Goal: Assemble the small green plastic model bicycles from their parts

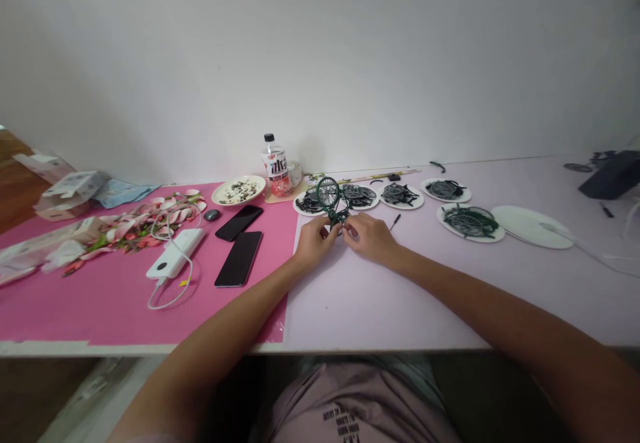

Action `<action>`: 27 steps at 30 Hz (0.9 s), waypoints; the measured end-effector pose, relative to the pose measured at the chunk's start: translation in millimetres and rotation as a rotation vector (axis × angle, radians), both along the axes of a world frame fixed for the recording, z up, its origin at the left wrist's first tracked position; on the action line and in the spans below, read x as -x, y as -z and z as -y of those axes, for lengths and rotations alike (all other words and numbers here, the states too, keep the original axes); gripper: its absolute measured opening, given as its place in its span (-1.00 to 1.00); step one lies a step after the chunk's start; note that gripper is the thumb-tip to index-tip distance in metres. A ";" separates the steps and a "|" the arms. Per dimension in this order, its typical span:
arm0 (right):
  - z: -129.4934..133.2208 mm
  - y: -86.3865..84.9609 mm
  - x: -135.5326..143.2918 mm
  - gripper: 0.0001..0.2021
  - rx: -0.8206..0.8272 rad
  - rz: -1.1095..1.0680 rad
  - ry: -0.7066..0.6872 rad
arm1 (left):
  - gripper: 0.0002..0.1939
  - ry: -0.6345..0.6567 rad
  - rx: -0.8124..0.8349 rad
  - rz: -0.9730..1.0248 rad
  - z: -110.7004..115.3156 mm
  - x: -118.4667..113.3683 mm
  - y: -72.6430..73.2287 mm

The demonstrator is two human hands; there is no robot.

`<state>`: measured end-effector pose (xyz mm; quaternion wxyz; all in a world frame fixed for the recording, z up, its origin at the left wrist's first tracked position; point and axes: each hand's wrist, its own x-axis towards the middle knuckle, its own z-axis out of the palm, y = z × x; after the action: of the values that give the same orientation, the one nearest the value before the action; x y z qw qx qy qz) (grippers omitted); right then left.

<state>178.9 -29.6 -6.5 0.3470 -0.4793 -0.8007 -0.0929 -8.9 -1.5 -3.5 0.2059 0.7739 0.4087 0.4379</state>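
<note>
Between my two hands, near the middle of the table, is a small dark green toy bicycle with its spoked wheel pointing up and away from me. My left hand has its thumb and fingers closed on the near end of it. From the other side my right hand pinches the same end, and the fingertips of both hands nearly meet. The part right between the fingers is mostly hidden. Just behind the bicycle, white plates carry black and green plastic pieces. A thin dark rod lies right of my right hand.
More plates of wheels and pieces stand to the right, near stacked white plates. Leftward are two phones, a white power bank with cable, a bowl, a bottle and scattered petals. A wall rises behind.
</note>
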 end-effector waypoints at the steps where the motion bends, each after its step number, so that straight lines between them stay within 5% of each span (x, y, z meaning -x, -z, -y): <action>1: -0.1 0.0 -0.3 -0.82 -0.010 0.006 -0.005 | -0.78 0.000 -0.007 -0.004 0.2 0.0 0.0; 16: -2.9 -1.1 -6.3 -0.71 0.041 0.032 -0.013 | -0.67 -0.009 0.008 0.029 3.7 -0.9 -4.3; 27: -18.0 -40.6 -47.8 -0.64 0.443 0.081 0.222 | -0.56 -0.137 0.033 0.062 -12.7 5.8 0.0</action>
<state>226.7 -11.6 34.1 0.1889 -0.6247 -0.7571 0.0280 -14.7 11.1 -3.5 0.2007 0.7266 0.4613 0.4679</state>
